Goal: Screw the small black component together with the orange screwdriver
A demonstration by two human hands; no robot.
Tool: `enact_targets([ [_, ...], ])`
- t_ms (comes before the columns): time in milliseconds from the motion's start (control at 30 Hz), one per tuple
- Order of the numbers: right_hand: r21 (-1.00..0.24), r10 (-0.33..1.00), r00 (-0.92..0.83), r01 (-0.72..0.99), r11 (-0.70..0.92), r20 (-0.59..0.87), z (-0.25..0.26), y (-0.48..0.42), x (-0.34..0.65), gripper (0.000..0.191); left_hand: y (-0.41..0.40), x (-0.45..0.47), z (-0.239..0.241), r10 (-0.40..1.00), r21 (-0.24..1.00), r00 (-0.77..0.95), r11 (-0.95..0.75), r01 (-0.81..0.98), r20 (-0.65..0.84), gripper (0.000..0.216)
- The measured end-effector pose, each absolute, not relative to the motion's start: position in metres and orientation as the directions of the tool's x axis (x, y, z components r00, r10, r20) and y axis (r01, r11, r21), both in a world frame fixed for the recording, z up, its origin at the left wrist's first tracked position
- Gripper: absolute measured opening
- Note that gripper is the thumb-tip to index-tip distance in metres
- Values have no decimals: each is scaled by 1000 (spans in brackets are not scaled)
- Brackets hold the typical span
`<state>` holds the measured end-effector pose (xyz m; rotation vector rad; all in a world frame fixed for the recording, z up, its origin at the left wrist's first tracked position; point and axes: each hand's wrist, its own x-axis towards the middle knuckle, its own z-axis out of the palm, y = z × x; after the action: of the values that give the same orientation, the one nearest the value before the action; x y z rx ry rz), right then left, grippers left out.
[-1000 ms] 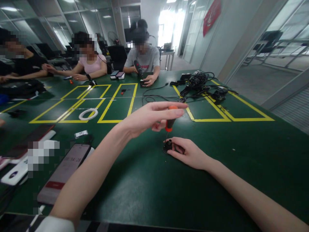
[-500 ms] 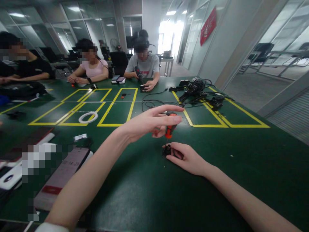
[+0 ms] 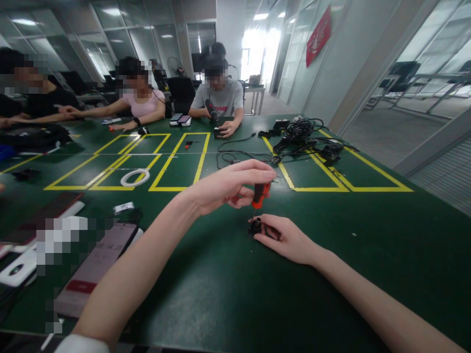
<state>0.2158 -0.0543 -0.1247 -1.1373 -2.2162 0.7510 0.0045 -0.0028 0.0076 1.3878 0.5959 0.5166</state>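
My left hand (image 3: 239, 182) is closed round the top of a screwdriver (image 3: 260, 197) with an orange and black handle. The shaft points down, and its tip meets a small black part (image 3: 254, 227) with a short upright metal-looking post; the exact contact point is too small to make out. Low on the green table, my right hand (image 3: 285, 238) pinches that part between thumb and fingers from the right side. The curled fingers hide some of the part's right edge.
A phone (image 3: 97, 269) and a white device (image 3: 22, 264) lie at the left. A white ring (image 3: 135, 177) rests inside yellow tape lines. Tangled black cables (image 3: 300, 135) lie at the far right. Opposite sits a co-worker (image 3: 219, 98) with a dark power tool (image 3: 212, 112).
My left fingers, stretched over the screwdriver's top before, have come down onto its handle. My right hand and the black part stay put. A co-worker at the left has reached an arm out leftward.
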Motion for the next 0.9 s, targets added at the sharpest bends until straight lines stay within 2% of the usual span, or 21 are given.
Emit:
enact_targets([
  [133,-681,834,-512,536,498,207,-125,-54,216,31,-3,4,7,674,997,735,62,36,-69,41],
  [267,-692,837,-508,532,488,200,-126,-54,216,27,2,4,5,613,990,787,135,-27,-62,47],
  [367,-694,836,-510,528,490,203,-127,-54,216,26,4,3,4,566,986,820,167,-8,-89,46],
  [667,-686,832,-515,530,499,207,-126,-54,217,31,-1,6,4,688,999,724,34,34,-48,46],
  [800,-689,834,-513,531,494,203,-125,-54,217,31,2,5,4,662,995,748,98,-19,-51,45],
  [900,-686,837,-508,537,491,201,-126,-54,217,31,3,3,5,617,993,782,120,16,-87,44],
])
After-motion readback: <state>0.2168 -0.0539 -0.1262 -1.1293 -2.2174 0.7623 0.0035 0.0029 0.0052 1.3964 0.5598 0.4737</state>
